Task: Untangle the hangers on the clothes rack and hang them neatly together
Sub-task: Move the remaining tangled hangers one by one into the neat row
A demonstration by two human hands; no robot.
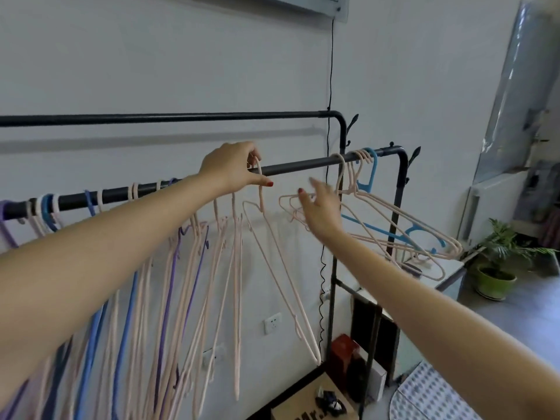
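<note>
The hook of a pink hanger (274,256) is pinched at the front rail (303,165) by the curled fingers of the left hand (231,168); the right hand (321,209) is held with fingers spread and loose, nothing being gripped, just before a tangled cluster of pink hangers (403,234) and a blue hanger (371,174) hung at the rail's right end. A long row of pink, purple and blue hangers (169,268) is seen along the rail to the left; a back rail (181,117) is set farther off, and a potted plant (500,268) is placed at the far right.
</note>
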